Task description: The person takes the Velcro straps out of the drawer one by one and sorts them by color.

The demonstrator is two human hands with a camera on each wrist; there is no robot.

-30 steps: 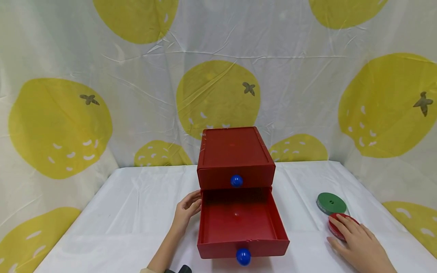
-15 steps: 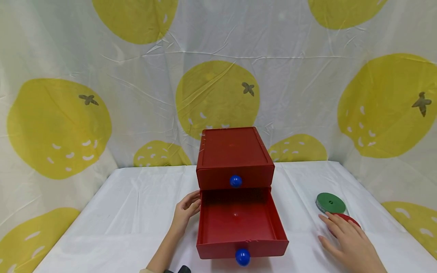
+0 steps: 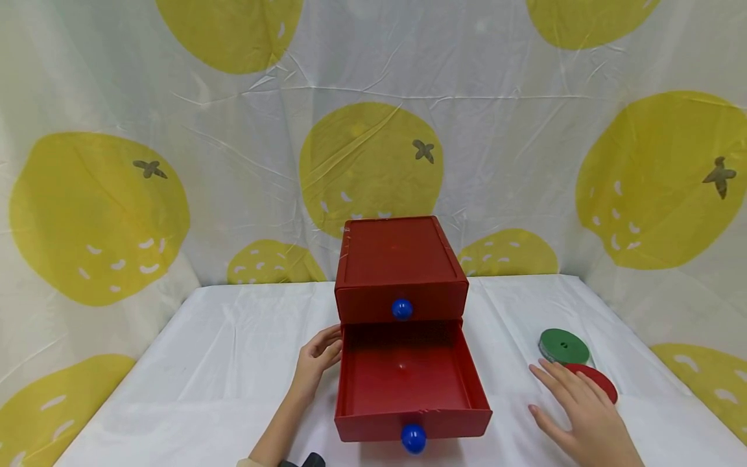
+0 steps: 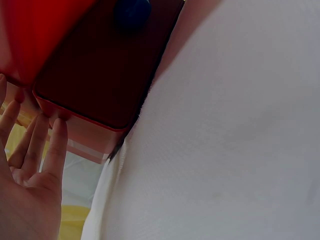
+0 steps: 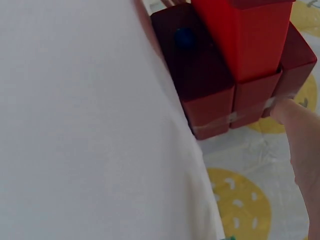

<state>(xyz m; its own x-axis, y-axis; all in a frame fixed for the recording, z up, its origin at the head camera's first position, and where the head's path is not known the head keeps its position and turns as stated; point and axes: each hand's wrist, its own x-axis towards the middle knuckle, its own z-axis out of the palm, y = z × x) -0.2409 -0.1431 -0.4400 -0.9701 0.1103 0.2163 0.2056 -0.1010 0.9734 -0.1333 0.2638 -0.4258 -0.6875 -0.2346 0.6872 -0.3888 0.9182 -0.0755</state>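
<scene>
A red drawer cabinet (image 3: 403, 253) with blue knobs stands mid-table, its top drawer closed. Below that, the middle drawer (image 3: 403, 389) is pulled out, with nothing lying in it. My left hand (image 3: 315, 363) touches the cabinet's left side with extended fingertips, as the left wrist view shows on the side wall (image 4: 85, 132). To the right, my right hand (image 3: 589, 415) hovers with spread fingers and holds nothing. Just behind it lies a flat red disc (image 3: 601, 381), partly covered by the fingers. A flat green disc (image 3: 563, 346) with a small centre hole sits behind the red one.
A white cloth covers the table (image 3: 233, 350). Behind and at the sides hangs a white curtain (image 3: 245, 162) printed with large yellow fruit. A dark object (image 3: 312, 460) shows at the bottom edge by the left forearm.
My right hand has come off the red disc and shifted left, uncovering more of it. The left hand, the cabinet and both discs stay in place.
</scene>
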